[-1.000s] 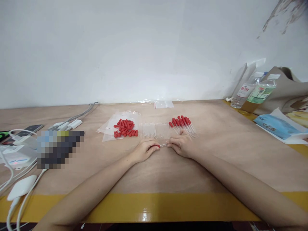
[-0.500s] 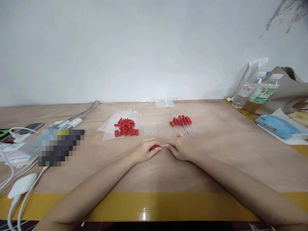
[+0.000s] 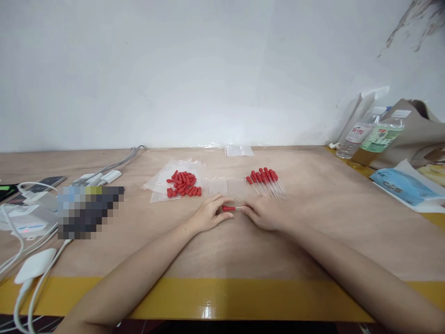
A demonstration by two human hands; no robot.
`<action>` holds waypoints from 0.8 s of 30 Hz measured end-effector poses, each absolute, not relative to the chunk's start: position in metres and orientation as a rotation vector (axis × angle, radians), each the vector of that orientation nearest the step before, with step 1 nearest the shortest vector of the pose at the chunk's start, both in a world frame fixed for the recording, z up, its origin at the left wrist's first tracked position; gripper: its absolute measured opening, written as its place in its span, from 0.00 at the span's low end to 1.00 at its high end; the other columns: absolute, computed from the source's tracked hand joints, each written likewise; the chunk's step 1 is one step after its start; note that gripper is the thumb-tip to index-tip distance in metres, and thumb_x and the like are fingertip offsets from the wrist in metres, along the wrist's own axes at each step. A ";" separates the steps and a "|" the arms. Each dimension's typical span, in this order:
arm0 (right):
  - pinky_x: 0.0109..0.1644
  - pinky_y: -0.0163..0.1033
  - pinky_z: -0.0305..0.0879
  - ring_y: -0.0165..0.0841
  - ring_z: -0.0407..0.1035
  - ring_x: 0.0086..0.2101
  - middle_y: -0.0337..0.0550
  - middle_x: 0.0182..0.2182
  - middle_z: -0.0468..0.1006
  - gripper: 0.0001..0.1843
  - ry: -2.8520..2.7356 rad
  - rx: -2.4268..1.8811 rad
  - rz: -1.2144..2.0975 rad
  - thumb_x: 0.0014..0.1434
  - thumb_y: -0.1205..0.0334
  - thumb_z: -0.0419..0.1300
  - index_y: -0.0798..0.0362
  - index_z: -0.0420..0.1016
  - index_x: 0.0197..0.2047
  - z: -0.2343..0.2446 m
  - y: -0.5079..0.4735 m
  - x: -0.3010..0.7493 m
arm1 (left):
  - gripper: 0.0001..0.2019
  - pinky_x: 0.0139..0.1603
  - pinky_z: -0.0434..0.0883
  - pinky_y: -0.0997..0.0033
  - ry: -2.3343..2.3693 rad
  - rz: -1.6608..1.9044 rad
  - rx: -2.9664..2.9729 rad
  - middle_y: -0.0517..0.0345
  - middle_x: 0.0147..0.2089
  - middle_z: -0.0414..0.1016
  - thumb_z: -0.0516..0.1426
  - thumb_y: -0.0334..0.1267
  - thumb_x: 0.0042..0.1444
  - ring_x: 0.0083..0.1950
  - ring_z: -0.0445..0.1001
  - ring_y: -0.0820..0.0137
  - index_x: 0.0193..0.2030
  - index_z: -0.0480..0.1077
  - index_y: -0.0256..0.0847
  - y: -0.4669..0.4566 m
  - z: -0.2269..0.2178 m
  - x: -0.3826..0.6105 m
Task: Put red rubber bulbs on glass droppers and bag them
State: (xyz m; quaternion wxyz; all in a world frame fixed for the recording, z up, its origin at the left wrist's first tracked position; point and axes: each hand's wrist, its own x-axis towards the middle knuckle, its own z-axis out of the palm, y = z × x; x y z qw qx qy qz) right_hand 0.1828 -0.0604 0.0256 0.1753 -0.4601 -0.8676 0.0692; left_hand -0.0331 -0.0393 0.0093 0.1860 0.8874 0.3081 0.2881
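Observation:
My left hand (image 3: pixel 208 214) pinches the red rubber bulb (image 3: pixel 228 208) of a small dropper. My right hand (image 3: pixel 266 213) pinches the clear glass tube at the dropper's other end, so the piece spans between both hands just above the table. Behind my left hand lies a pile of loose red bulbs (image 3: pixel 183 184) on clear plastic bags. A row of bare glass tubes (image 3: pixel 225 186) lies in the middle. Finished droppers with red bulbs (image 3: pixel 266 181) lie behind my right hand.
Chargers, cables and a phone (image 3: pixel 31 204) crowd the left side of the table. Two plastic bottles (image 3: pixel 373 137), a tan bag and a blue packet (image 3: pixel 403 188) sit at the right. A small clear bag (image 3: pixel 238 150) lies by the wall. A yellow strip (image 3: pixel 222 299) edges the table front.
The red bulb now shows more fully between my fingers, and both hands have shifted slightly away from me. The camera view drifted a little.

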 end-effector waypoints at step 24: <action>0.32 0.38 0.57 0.40 0.69 0.33 0.53 0.29 0.75 0.21 -1.897 -2.150 0.150 0.57 0.56 0.44 0.58 0.75 0.31 0.019 0.001 0.211 | 0.12 0.34 0.66 0.74 0.957 0.817 2.512 0.55 0.39 0.63 0.53 0.36 0.54 0.34 0.63 0.74 0.46 0.66 0.40 -0.038 0.009 -0.041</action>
